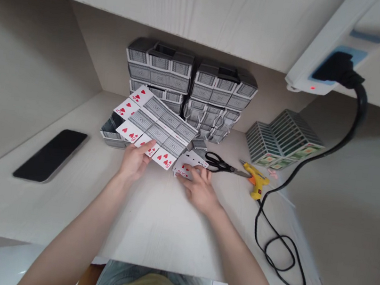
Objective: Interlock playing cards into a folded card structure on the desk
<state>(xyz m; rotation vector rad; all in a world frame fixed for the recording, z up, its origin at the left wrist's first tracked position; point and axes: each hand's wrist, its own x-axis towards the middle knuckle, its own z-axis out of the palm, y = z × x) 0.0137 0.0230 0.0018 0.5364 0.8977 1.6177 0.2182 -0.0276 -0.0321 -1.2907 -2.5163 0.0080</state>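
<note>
Left hand, thumb on top, pinches the card panel left of the scissors — right hand, fingers bent, touches loose cards beside them, grip unclear — card-built boxes stand behind the scissors, contents hidden

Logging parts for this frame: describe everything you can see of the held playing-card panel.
The playing-card panel looks like thin card stock: two rows of grey patterned backs with white borders, plus heart faces along two edges, 4 and 5 at the left, 6, 7 and 8 along the near edge. It looks fairly flat, lies tilted, and seems raised above the desk. The left grip holds its near edge, thumb on top by the 7. How the cards are joined isn't visible.
</note>
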